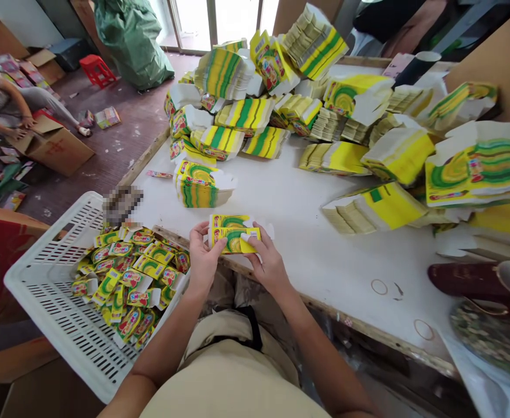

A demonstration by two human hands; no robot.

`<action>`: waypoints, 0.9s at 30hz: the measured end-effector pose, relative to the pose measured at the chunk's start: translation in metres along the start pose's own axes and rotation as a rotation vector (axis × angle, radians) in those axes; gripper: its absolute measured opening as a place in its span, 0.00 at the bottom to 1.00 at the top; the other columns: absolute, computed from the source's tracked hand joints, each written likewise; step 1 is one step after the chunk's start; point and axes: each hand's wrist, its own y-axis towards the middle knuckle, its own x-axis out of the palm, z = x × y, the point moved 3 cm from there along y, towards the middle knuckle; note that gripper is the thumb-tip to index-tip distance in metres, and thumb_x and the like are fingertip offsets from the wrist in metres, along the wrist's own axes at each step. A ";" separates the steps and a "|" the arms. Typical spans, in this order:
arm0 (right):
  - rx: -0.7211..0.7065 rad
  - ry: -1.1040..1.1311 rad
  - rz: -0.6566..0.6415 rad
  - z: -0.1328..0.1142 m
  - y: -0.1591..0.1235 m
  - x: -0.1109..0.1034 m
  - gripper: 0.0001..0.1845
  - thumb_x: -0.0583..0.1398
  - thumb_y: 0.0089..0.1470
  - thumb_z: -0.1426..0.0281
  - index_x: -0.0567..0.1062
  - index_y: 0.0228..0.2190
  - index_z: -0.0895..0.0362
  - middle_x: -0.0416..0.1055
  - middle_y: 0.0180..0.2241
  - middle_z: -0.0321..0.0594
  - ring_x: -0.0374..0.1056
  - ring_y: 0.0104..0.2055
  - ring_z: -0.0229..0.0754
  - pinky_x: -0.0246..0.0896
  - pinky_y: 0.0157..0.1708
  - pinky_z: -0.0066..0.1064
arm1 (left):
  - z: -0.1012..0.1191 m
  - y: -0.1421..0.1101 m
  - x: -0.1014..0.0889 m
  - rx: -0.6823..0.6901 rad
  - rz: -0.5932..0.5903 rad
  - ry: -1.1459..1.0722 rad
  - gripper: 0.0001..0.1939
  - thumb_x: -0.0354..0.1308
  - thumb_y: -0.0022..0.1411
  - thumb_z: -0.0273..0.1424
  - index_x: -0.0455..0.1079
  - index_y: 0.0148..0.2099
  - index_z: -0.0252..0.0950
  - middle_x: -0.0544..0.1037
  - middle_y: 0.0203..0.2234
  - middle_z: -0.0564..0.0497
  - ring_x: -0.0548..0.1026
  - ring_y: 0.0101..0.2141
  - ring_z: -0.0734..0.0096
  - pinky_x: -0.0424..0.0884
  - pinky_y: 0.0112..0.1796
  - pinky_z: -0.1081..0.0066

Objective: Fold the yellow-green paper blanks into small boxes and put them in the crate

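Both of my hands grip a small yellow and green printed carton [232, 233] over the table's near edge. My left hand [205, 255] has its thumb pressed on the carton's left part. On the right part, the thumb and fingers of my right hand [268, 258] pinch near a white end flap. Just beyond them stands a stack of flat cartons [200, 191] in the same print. To my left, a white plastic basket [58, 302] holds many small folded cartons [137, 276], some with their white flaps out.
Piles of flat cartons [250, 116] cover the table's far side, with more stacks [476, 168] at right. A dark red mug [467, 277] lies near the right edge. At far left, a seated person [15, 98] reaches to a cardboard box [57, 145]. A green sack [128, 43] stands behind.
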 end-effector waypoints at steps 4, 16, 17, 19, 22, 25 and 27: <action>-0.031 0.041 -0.002 -0.001 0.003 -0.006 0.13 0.54 0.65 0.69 0.71 0.50 0.53 0.57 0.64 0.52 0.57 0.65 0.50 0.66 0.55 0.43 | 0.000 0.002 0.000 -0.029 0.023 -0.031 0.29 0.69 0.48 0.31 0.62 0.51 0.40 0.67 0.44 0.50 0.72 0.41 0.72 0.71 0.40 0.73; -0.060 0.084 -0.114 0.005 0.009 -0.010 0.10 0.59 0.60 0.72 0.75 0.44 0.53 0.57 0.64 0.51 0.64 0.60 0.50 0.69 0.52 0.44 | -0.003 0.008 -0.004 -0.033 0.052 -0.047 0.30 0.70 0.45 0.30 0.63 0.50 0.39 0.66 0.43 0.51 0.71 0.40 0.73 0.71 0.38 0.75; -0.056 0.090 -0.115 0.005 0.009 -0.009 0.10 0.59 0.60 0.72 0.75 0.44 0.53 0.57 0.63 0.51 0.65 0.60 0.50 0.69 0.52 0.44 | -0.003 0.008 -0.004 -0.033 0.049 -0.049 0.30 0.70 0.45 0.30 0.63 0.50 0.39 0.66 0.43 0.51 0.71 0.40 0.73 0.71 0.38 0.75; -0.049 0.102 -0.115 0.005 0.009 -0.007 0.10 0.59 0.60 0.72 0.75 0.44 0.53 0.58 0.63 0.51 0.64 0.60 0.51 0.68 0.53 0.45 | -0.003 0.009 -0.004 -0.035 0.046 -0.046 0.30 0.70 0.45 0.31 0.63 0.51 0.39 0.66 0.43 0.51 0.71 0.41 0.73 0.71 0.38 0.75; -0.040 0.101 -0.124 0.004 0.009 -0.009 0.11 0.58 0.61 0.72 0.75 0.45 0.53 0.58 0.63 0.52 0.61 0.62 0.52 0.67 0.55 0.47 | -0.002 0.009 -0.005 -0.033 0.049 -0.035 0.31 0.70 0.45 0.31 0.62 0.51 0.39 0.66 0.43 0.50 0.71 0.40 0.73 0.71 0.38 0.75; -0.022 0.093 -0.178 0.003 0.010 -0.013 0.11 0.59 0.60 0.70 0.75 0.46 0.53 0.59 0.62 0.51 0.61 0.62 0.51 0.67 0.54 0.47 | -0.002 0.007 -0.005 -0.026 0.034 -0.007 0.31 0.69 0.46 0.31 0.62 0.51 0.39 0.66 0.44 0.50 0.72 0.40 0.73 0.71 0.39 0.75; -0.008 0.087 -0.229 0.003 0.011 -0.017 0.11 0.60 0.60 0.70 0.75 0.45 0.52 0.59 0.63 0.50 0.62 0.61 0.51 0.67 0.54 0.46 | -0.002 0.005 -0.006 -0.027 0.017 0.001 0.30 0.69 0.48 0.31 0.62 0.52 0.39 0.66 0.45 0.50 0.72 0.42 0.72 0.71 0.40 0.75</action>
